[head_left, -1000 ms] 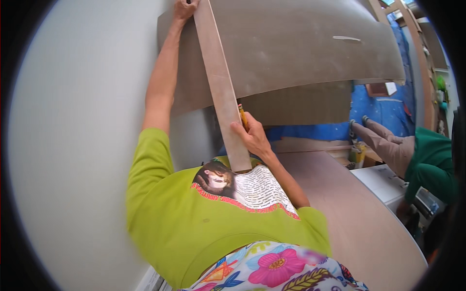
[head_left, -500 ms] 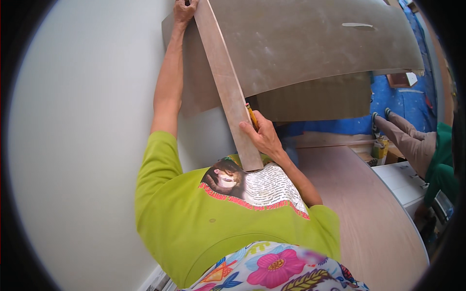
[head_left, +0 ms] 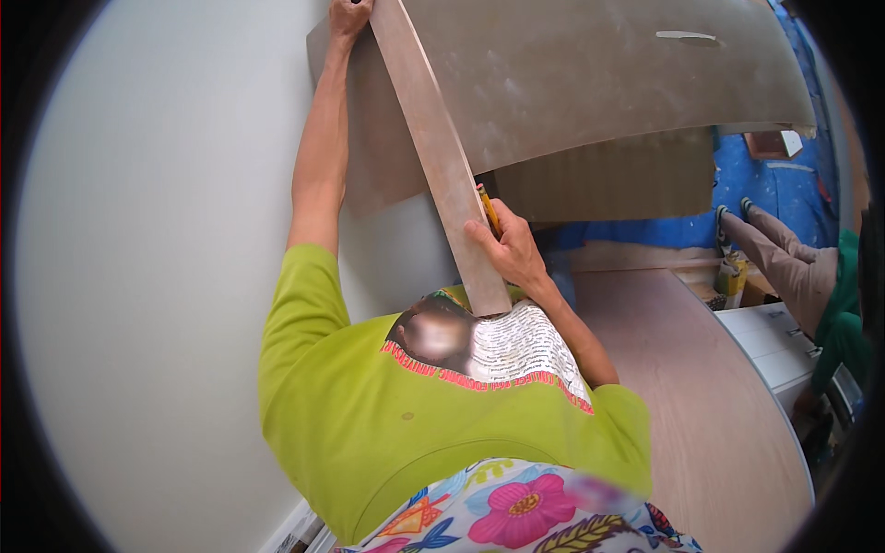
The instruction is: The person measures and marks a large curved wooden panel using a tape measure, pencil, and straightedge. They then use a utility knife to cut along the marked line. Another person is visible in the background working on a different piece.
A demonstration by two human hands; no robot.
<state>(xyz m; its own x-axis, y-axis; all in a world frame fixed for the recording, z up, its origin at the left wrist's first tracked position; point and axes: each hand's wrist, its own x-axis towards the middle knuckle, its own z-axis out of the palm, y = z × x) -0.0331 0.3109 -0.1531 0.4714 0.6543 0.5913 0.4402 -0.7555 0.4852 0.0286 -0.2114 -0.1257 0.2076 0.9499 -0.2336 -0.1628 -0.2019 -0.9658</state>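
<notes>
A long, narrow wooden board [head_left: 429, 134] slants from the far top edge down to my chest, lying across the left part of a large grey-brown sheet [head_left: 590, 74]. High up, my left hand [head_left: 349, 16] is closed at the board's far end; its fingertips are partly cut off by the picture's edge. Near the board's close end, my right hand [head_left: 510, 247] grips it, thumb on the upper face. A slim yellow tool [head_left: 489, 206] with a dark tip sticks out of the same hand along the board's right edge; its exact kind is unclear.
A white wall [head_left: 166, 276] runs along my left. To the right are a reddish wooden panel [head_left: 682, 387], white drawers [head_left: 761, 341] and blue floor covering [head_left: 770, 189]. A person in green and beige [head_left: 797, 258] is at the far right.
The view has shifted slightly, moving the surroundings on the right a little right and up. Both hands keep their hold on the board, with the yellow tool still in my right hand.
</notes>
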